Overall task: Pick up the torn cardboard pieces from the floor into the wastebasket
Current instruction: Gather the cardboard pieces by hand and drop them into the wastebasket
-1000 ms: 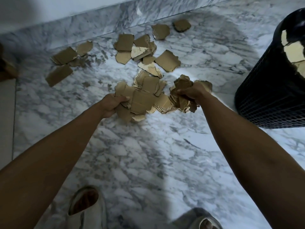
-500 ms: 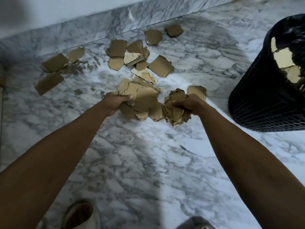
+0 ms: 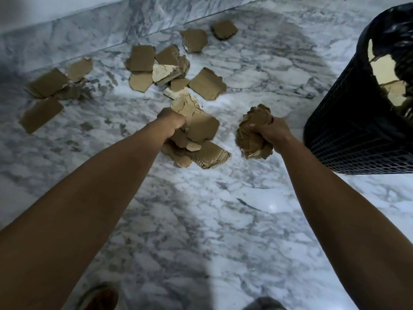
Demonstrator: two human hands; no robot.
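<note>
- Far left, a small group of torn cardboard pieces [image 3: 45,85] is lying flat on the marble floor [image 3: 223,220], close to the marble baseboard [image 3: 89,25]; one long piece [image 3: 41,115] is lying just nearer than that group.
- Centre far, a looser scatter of pieces [image 3: 156,66] is overlapping in a heap; two single pieces [image 3: 194,40] are lying further right along the baseboard.
- Left hand [image 3: 172,123] is reaching forward, its grip clenched on a flat bundle of cardboard [image 3: 199,135]; the bundle's lower sheets are hanging below the fist. Cannot tell whether they are touching the floor.
- Right hand [image 3: 271,132] is out in front, its grip grasping a crumpled wad of cardboard [image 3: 254,130], apart from the left bundle.
- Far right, the dark mesh wastebasket [image 3: 357,130] with a black liner is standing on the floor, near the right hand; pale cardboard scraps [image 3: 384,70] are showing inside it.
- Near edge, parts of two feet in footwear [image 3: 98,296] are showing, blurred.
</note>
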